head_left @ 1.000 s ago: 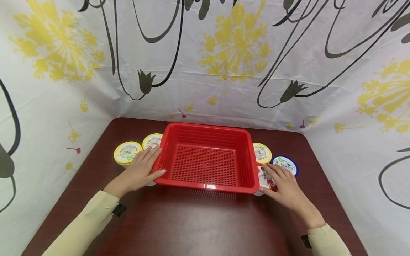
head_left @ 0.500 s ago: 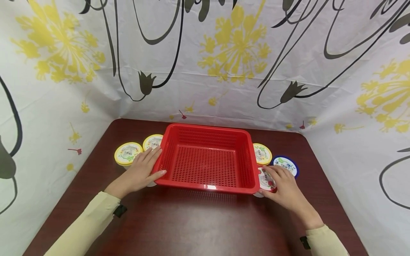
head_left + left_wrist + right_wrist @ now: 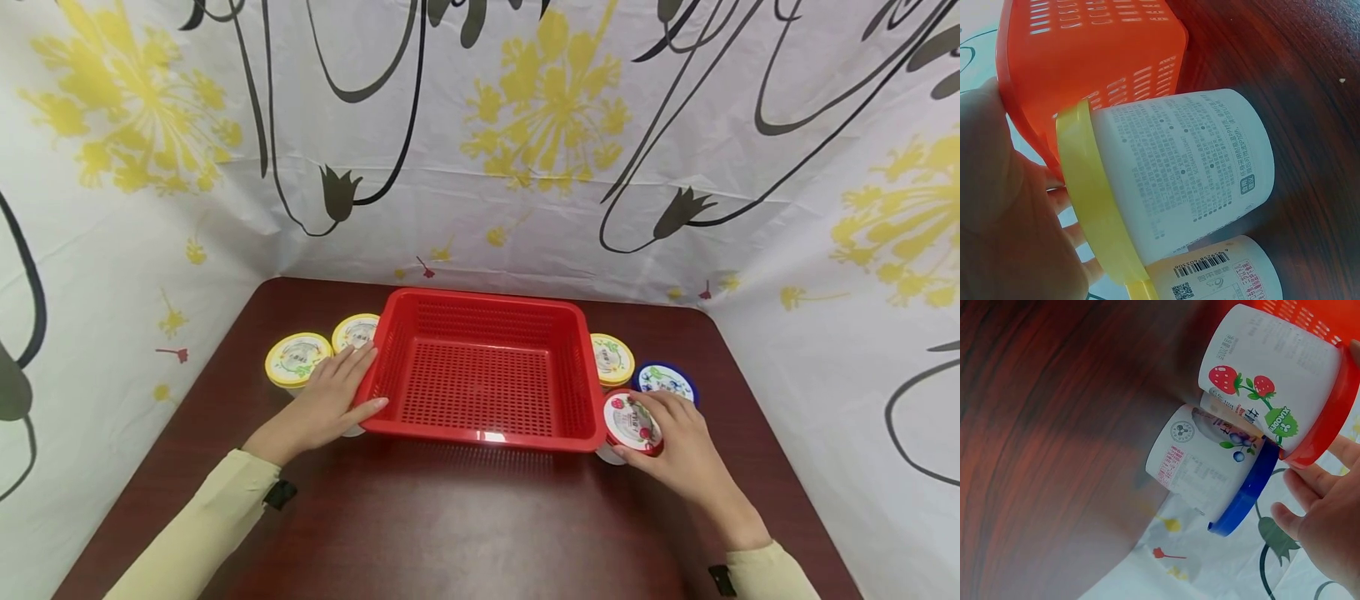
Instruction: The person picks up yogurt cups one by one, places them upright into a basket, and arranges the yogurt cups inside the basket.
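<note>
In the head view, my right hand [image 3: 686, 454] grips a red-lidded paper tub [image 3: 632, 418] by its lid, thumb at the near side and fingers at the far side. Strawberries are printed on that tub, which stands against the basket's right end. My left hand [image 3: 322, 408] lies with fairly straight fingers over a yellow-lidded tub [image 3: 1179, 169] at the basket's left end; its thumb points toward the basket rim. The red plastic basket [image 3: 480, 437] between the hands holds nothing.
Two more yellow-lidded tubs [image 3: 296, 358] stand at the left. On the right are a yellow-lidded tub [image 3: 611, 357] and a blue-lidded tub [image 3: 663, 377] with blueberries printed on it. A patterned cloth [image 3: 480, 225] walls the dark table [image 3: 480, 525] on several sides.
My right hand has shifted slightly right, and the red-lidded tub has moved right with it, away from the basket's rim, showing more of its lid. My left hand and the basket stay put.
</note>
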### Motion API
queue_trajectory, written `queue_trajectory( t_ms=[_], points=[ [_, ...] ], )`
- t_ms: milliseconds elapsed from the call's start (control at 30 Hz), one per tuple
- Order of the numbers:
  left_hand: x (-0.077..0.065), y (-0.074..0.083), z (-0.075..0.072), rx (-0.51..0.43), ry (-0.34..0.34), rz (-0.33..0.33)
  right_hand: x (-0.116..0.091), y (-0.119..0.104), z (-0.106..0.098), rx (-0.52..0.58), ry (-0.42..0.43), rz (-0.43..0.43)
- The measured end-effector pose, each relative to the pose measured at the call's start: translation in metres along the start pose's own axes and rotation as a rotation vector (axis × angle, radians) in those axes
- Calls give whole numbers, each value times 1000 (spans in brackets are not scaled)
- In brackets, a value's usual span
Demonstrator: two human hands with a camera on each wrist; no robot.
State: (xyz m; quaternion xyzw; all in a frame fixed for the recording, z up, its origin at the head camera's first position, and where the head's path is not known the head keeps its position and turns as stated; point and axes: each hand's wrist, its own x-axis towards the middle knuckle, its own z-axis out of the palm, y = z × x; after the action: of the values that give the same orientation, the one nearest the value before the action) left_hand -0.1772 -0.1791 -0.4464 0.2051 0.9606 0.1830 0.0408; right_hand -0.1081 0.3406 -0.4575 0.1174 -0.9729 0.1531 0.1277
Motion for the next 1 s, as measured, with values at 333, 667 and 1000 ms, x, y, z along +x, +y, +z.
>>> queue_trajectory(
  t_ms=[333,667,1000],
  points=[
    [-2,-1,1,-9,-2,-5,-1,-1,-3,3,-9,20],
    [-2,-2,1,-15,5,-4,0,-3,-10,19,5,31],
    [-1,-2,2,-26,8,-3,5,-6,-26,66,58,13]
  ],
)
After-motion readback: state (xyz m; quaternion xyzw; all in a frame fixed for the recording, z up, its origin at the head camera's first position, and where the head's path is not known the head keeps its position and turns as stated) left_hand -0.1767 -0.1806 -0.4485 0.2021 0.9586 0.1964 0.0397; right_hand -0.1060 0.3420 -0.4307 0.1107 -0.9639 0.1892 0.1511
